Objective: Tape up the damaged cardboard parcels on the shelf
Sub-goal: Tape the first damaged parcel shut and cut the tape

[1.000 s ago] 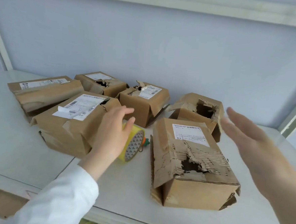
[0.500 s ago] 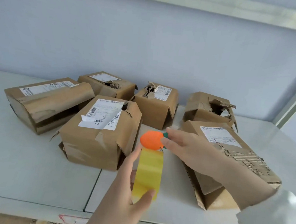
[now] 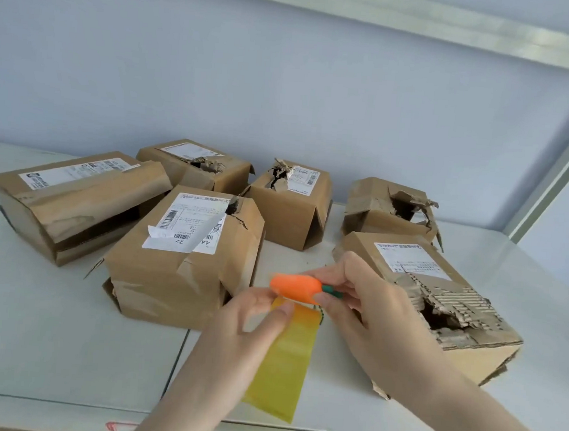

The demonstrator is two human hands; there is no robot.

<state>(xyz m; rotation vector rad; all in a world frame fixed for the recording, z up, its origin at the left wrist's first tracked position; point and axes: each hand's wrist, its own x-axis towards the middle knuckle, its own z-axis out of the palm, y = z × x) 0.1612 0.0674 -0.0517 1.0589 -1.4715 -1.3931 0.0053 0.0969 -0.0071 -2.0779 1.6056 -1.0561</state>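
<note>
At the front edge, the white shelf [image 3: 49, 333] is smooth and faintly glossy, with a thin seam running back across it beneath the hands. The left hand [image 3: 238, 323] pinches the upper end of the yellow tape [image 3: 282, 366] between thumb and fingers. The tape shows as a flat, translucent band slanting down to the shelf edge, and whether it is a roll seen edge-on or a pulled length is hard to make out. Touching its top, the right hand [image 3: 374, 312] grips an orange carrot-shaped gadget [image 3: 295, 286] with a green stub, its fingers curled around it; the wrist covers the nearest corner of the right parcel [image 3: 453, 328], whose ripped top bares corrugated ridges around a dark hole. Just left of the hands stands a creased brown middle parcel [image 3: 185, 269] with a half-peeled white label. Further left lies a long parcel [image 3: 72, 200], its side gaping. Behind stand three smaller cardboard boxes, the back left box [image 3: 195, 165], the back middle box [image 3: 290, 205] and the back right box [image 3: 378, 208], each torn open on top. A plain pale blue wall [image 3: 286, 80] closes the rear, and a pale beam [image 3: 424, 23] crosses overhead, cut off at the upper right.
</note>
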